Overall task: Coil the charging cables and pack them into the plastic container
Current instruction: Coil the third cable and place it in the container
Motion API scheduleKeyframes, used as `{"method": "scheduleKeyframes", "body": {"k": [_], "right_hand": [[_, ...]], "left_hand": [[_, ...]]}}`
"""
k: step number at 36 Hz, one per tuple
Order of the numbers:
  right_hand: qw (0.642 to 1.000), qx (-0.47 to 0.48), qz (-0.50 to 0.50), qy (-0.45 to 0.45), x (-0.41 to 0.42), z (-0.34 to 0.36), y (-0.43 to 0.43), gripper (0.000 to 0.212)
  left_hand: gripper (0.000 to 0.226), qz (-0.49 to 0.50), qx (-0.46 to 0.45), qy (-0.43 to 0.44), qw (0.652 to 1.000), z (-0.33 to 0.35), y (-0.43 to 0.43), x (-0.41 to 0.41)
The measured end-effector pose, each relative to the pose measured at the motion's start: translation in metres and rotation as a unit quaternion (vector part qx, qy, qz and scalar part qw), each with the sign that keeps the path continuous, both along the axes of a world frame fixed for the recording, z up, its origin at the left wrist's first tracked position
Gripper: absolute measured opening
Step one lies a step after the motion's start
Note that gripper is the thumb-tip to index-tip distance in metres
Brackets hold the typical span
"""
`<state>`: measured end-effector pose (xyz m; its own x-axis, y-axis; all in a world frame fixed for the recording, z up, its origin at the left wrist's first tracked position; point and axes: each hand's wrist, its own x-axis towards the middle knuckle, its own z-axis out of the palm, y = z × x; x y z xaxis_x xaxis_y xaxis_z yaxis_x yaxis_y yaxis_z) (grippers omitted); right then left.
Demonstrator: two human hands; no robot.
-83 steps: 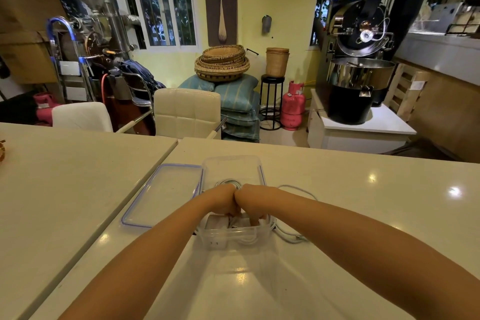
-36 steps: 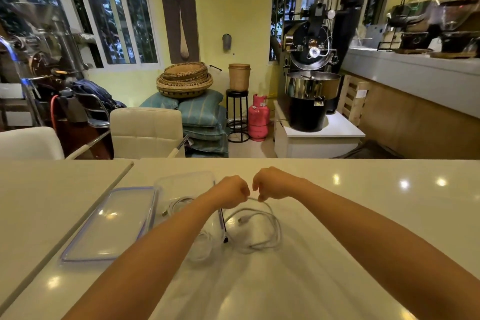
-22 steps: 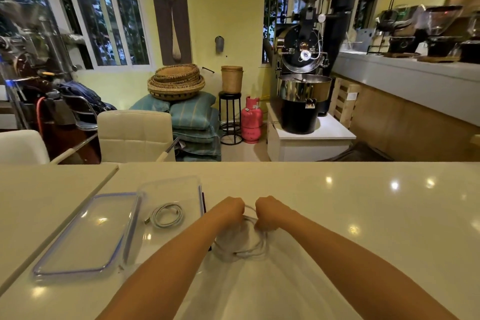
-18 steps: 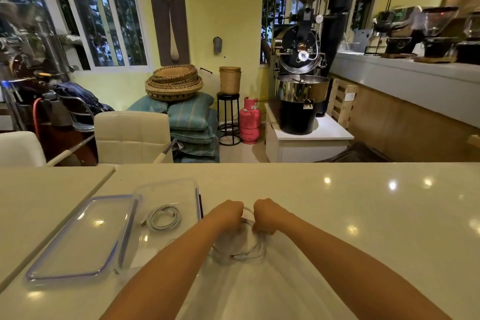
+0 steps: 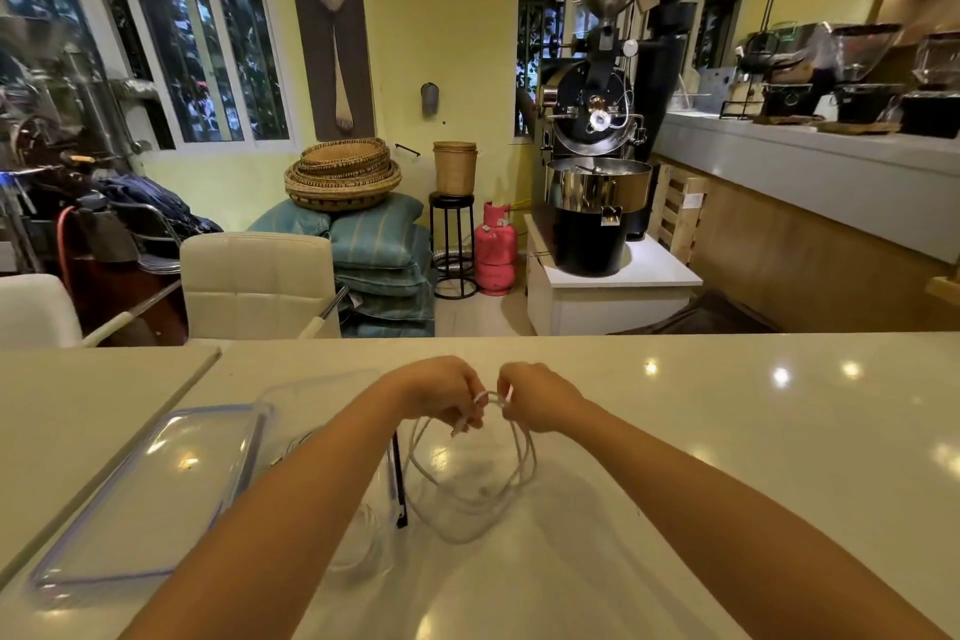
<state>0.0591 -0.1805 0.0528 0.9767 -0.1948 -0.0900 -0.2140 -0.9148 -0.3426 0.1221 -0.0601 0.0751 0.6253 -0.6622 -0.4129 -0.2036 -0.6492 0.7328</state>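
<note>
While our forearms reach forward over the counter [image 5: 727, 431], our left hand [image 5: 441, 392] and right hand [image 5: 535, 398] sit close together, each grip pinching the white cable [image 5: 530, 468], whose loops hang toward the counter just right of the container [image 5: 332, 385].

Dim, warm indoor light; ceiling-lamp glare dots the glossy white countertop [image 5: 727, 431]. Wide-angle bending warps the edges, and the windows [image 5: 197, 68] look blurred.

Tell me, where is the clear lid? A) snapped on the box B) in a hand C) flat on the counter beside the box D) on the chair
C: the lid lies flat on the counter left of the box, while the left hand and right hand both hold the white cable.
</note>
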Motion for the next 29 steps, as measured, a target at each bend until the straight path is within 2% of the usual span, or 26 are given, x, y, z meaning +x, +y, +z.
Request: {"method": "scheduleKeyframes", "body": {"k": [3,8,11,17,21,25,27,29], "right_hand": [[0.998,0.018,-0.003,-0.054,0.004,0.016,-0.005,0.022],[0.989,0.064,0.006,-0.133,-0.001,0.051,-0.009,0.02],[0.981,0.091,0.005,-0.172,-0.003,0.066,-0.014,0.033],[0.943,0.216,0.041,-0.249,-0.009,0.086,-0.021,0.026],[0.892,0.339,0.043,-0.297,-0.011,0.091,-0.026,0.015],[0.801,0.513,0.05,-0.306,-0.008,0.09,-0.034,0.011],[0.765,0.566,0.053,-0.303,-0.004,0.09,-0.038,0.025],[0.715,0.624,0.05,-0.311,0.0,0.092,-0.037,0.023]], "left_hand": [[0.019,0.018,-0.103,0.068,0.992,0.016,0.001,-0.001],[0.023,0.024,-0.229,0.115,0.966,0.044,0.003,-0.006],[0.027,0.006,-0.274,0.141,0.951,0.06,0.004,-0.008],[0.025,-0.019,-0.336,0.163,0.928,0.084,0.002,-0.017],[0.023,-0.04,-0.382,0.193,0.903,0.097,-0.004,-0.022],[0.021,-0.062,-0.411,0.209,0.885,0.108,-0.01,-0.031],[0.022,-0.079,-0.425,0.208,0.878,0.115,-0.014,-0.039],[0.022,-0.089,-0.442,0.192,0.872,0.121,-0.019,-0.047]]}}
